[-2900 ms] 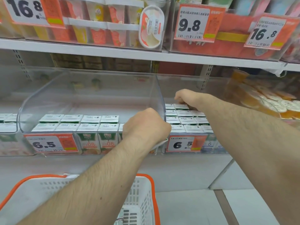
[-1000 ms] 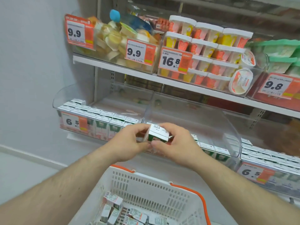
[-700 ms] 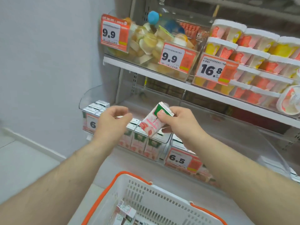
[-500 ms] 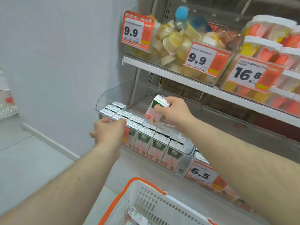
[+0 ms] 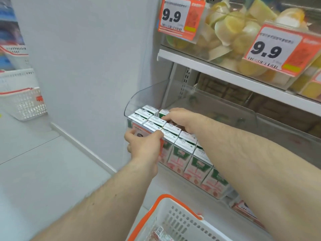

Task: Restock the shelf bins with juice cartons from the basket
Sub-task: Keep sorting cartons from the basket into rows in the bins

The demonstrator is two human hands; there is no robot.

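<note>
A clear plastic shelf bin (image 5: 147, 94) at the left end of the lower shelf holds rows of white-topped juice cartons (image 5: 182, 153) with green and pink fronts. My right hand (image 5: 180, 118) reaches into the bin and grips one juice carton (image 5: 164, 113), set down among the back rows. My left hand (image 5: 144, 145) grips the bin's front edge over its price tag. The white basket (image 5: 175, 218) with an orange rim sits below, a carton (image 5: 160, 233) showing inside.
A white wall stands left of the shelf. The shelf above carries clear bins of yellow fruit cups (image 5: 231, 26) behind 9.9 price tags (image 5: 175, 16). Stacked white baskets (image 5: 22, 101) sit on the floor at far left. Another bin with a price tag (image 5: 243, 207) continues to the right.
My right hand has lowered the carton from above the bin into the back rows. My left hand moved onto the bin's front edge. The view shifted left and closer.
</note>
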